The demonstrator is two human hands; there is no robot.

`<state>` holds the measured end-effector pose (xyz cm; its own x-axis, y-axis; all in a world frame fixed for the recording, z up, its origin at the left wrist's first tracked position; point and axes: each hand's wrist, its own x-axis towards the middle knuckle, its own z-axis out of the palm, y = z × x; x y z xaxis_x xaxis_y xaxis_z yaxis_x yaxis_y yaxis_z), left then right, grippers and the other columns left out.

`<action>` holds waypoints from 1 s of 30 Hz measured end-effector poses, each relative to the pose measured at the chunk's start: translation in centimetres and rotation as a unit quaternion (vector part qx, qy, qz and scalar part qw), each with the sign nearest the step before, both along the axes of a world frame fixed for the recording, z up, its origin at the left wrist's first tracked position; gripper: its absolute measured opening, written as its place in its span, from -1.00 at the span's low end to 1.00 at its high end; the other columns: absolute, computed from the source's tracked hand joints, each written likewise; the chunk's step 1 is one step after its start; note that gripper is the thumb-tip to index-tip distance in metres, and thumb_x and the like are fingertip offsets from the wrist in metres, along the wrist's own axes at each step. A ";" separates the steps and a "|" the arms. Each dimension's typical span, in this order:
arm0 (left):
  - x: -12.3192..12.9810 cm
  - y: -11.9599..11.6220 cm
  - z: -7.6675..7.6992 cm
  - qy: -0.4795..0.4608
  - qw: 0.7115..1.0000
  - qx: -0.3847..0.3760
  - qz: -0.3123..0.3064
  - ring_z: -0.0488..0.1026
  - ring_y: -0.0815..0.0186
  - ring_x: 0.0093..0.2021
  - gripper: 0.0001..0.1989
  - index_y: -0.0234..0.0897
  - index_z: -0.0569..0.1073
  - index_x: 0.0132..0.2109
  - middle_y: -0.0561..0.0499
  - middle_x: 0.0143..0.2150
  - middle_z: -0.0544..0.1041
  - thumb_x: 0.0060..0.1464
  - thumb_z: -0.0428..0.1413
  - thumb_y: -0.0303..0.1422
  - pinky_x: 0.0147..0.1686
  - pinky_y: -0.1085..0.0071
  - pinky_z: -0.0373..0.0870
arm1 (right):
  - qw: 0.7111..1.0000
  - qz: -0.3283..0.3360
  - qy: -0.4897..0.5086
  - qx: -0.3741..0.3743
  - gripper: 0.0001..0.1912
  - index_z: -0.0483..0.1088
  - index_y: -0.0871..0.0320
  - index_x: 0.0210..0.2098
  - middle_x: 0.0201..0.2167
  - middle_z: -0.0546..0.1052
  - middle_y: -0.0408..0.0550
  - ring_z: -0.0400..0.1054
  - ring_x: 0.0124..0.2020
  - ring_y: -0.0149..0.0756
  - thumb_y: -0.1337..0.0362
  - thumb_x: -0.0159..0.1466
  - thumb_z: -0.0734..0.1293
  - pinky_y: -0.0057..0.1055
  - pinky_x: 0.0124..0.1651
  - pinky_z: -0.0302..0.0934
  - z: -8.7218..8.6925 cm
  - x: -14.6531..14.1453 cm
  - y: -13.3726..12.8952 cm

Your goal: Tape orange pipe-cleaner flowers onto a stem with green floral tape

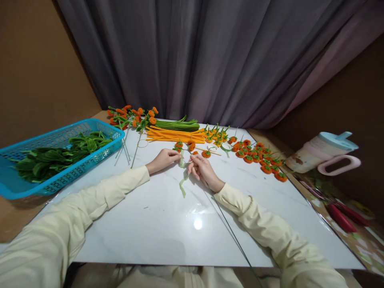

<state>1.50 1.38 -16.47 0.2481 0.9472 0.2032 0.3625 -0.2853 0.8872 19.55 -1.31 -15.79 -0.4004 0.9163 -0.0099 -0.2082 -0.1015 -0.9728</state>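
Note:
My left hand (164,161) is closed, thumb and fingertips pinching a strip of pale green tape (182,188) that hangs in a curl to the tabletop. Close beside it, my right hand (205,172) is closed around a long, thin green wire stem (231,230), whose tail runs under the wrist to the near table edge. The fingertips of both hands almost meet, and what lies exactly between them is too small to make out. Just beyond the fingers are small orange fuzzy heads with green tops, one of them a loose orange head (206,154).
A blue basket (118,138) of green leaves stands left. Behind lie finished orange flowers (138,116), green stems (177,125) and orange pipe cleaners (174,135). Rows of orange heads (255,154) and a tape roll (226,147) are right, with a tumbler (315,152) and red-handled pliers (340,218).

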 end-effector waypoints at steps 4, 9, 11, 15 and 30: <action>0.0 0.1 -0.1 0.033 0.998 0.013 0.043 0.42 0.31 -0.41 -0.77 -0.35 0.53 -0.47 0.03 -0.47 0.56 -0.10 0.04 -0.31 -0.35 0.48 0.27 | 1.000 0.001 -0.001 -0.003 -0.73 0.18 0.16 -0.44 -0.73 0.46 -0.18 0.04 -0.88 -0.58 0.09 0.21 0.24 -0.66 -0.80 -0.20 -0.1 0.0 0.1; -0.1 0.4 -0.5 0.061 0.995 0.032 0.069 0.45 0.28 -0.36 -0.75 -0.35 0.56 -0.42 0.02 -0.41 0.59 -0.07 0.02 -0.31 -0.31 0.48 0.28 | 1.000 0.020 -0.008 -0.007 -0.73 0.22 0.18 -0.44 -0.73 0.47 -0.15 0.06 -0.88 -0.56 0.09 0.19 0.26 -0.65 -0.80 -0.17 -0.2 0.1 0.3; -0.1 0.6 -0.7 0.067 0.994 0.040 0.070 0.46 0.27 -0.33 -0.73 -0.35 0.57 -0.39 0.02 -0.39 0.60 -0.05 0.01 -0.30 -0.30 0.48 0.30 | 0.999 0.035 -0.014 -0.010 -0.72 0.24 0.19 -0.44 -0.72 0.48 -0.12 0.07 -0.87 -0.56 0.09 0.19 0.26 -0.64 -0.81 -0.17 -0.1 0.1 0.3; -0.2 0.9 -0.9 0.078 0.993 0.061 0.068 0.48 0.27 -0.31 -0.71 -0.34 0.57 -0.34 0.01 -0.33 0.61 0.00 -0.02 -0.30 -0.27 0.47 0.32 | 0.998 0.058 -0.016 -0.014 -0.72 0.26 0.21 -0.44 -0.71 0.50 -0.09 0.07 -0.87 -0.57 0.10 0.20 0.25 -0.65 -0.80 -0.14 0.0 0.2 0.4; -2.2 1.7 1.5 0.068 0.964 0.174 0.188 0.47 0.27 -0.26 -0.76 -0.30 0.52 -0.31 -0.06 -0.26 0.59 0.05 0.00 -0.30 -0.26 0.44 0.35 | 0.988 0.131 -0.070 -0.029 -0.75 0.20 0.19 -0.40 -0.66 0.53 -0.06 0.17 -0.85 -0.50 0.21 0.34 0.06 -0.62 -0.80 0.00 0.2 0.2 0.6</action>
